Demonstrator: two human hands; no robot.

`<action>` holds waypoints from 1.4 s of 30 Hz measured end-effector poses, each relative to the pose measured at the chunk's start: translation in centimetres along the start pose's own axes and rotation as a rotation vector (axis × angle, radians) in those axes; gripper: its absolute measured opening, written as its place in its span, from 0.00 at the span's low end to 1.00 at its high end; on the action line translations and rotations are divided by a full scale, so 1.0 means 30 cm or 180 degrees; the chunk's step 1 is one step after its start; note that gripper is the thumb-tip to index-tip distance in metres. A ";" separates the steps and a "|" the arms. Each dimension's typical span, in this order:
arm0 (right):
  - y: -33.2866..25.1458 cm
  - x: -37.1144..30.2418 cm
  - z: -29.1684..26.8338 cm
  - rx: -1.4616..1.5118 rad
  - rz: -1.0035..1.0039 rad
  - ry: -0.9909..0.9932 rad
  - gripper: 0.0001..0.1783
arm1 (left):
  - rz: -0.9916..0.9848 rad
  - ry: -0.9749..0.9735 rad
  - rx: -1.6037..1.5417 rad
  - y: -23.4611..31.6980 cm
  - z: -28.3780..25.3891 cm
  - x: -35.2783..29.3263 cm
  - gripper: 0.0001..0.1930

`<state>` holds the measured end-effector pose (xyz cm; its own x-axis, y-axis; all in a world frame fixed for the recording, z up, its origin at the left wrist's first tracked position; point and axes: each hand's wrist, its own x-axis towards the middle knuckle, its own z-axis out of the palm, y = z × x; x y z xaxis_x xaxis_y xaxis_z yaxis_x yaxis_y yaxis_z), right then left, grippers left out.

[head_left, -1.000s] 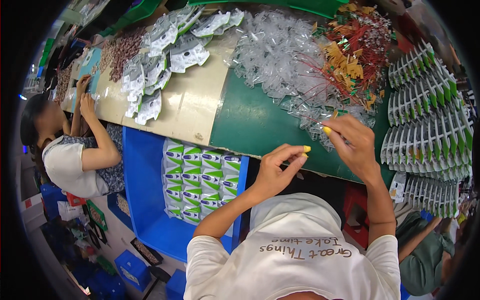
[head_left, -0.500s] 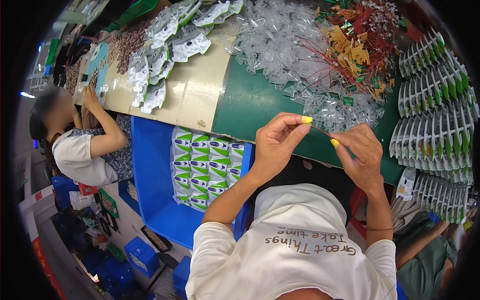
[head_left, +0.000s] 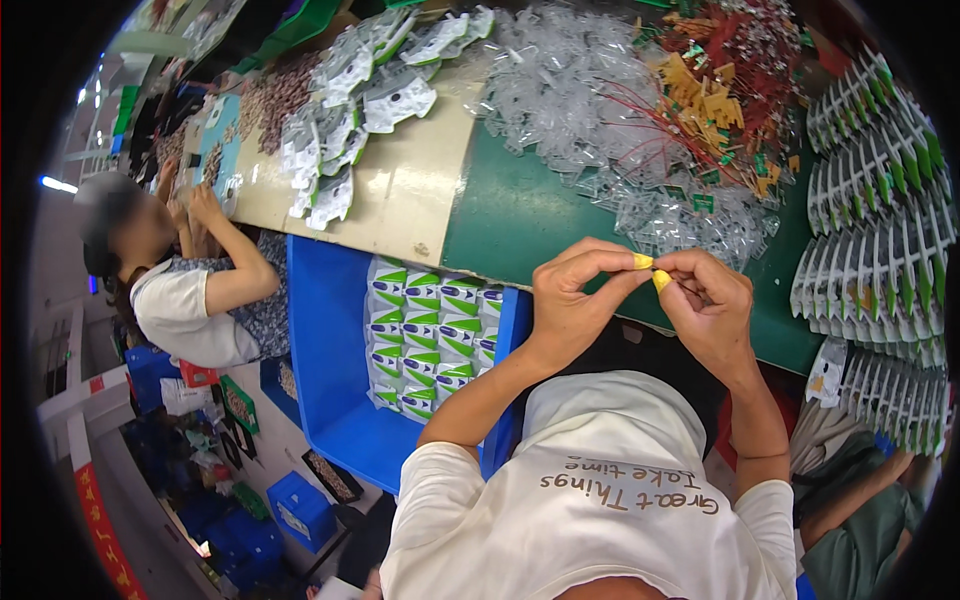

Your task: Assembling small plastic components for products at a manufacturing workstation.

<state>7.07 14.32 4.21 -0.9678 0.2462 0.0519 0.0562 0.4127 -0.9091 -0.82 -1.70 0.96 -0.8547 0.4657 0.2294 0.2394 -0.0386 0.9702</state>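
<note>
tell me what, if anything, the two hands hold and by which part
The left hand and right hand pinch what looks like a tiny dark piece between their fingertips, some wrapped yellow; its kind and held part cannot be told.

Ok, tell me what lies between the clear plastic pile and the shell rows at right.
Red wires and orange pieces on the green table, in the head view.

This looks like a factory assembly workshop: one long surface (head_left: 510, 220) bears heaps of clear plastic pieces (head_left: 560, 90) and red wires (head_left: 770, 85), rows of white-and-green shells (head_left: 875, 260) line the right, and a co-worker (head_left: 195, 310) works farther left, beyond a blue bin (head_left: 335, 400).
</note>
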 end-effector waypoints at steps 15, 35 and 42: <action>0.071 -0.010 0.062 -0.0007 -0.0169 -0.0090 0.03 | -0.0484 -0.0223 -0.0691 -0.078 -0.026 -0.057 0.10; 0.030 0.013 0.121 0.0270 0.0081 -0.0968 0.05 | -0.1727 -0.0932 -0.1146 -0.138 -0.324 -0.035 0.31; 0.064 -0.009 0.065 0.0514 0.0463 -0.0789 0.05 | 0.0780 0.1301 0.3224 -0.175 -0.767 0.191 0.28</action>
<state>6.97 13.35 1.65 -0.9839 0.0631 -0.1674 0.1778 0.2395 -0.9545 -17.56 -19.17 -1.01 -0.7755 0.2116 0.5949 0.5275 0.7349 0.4263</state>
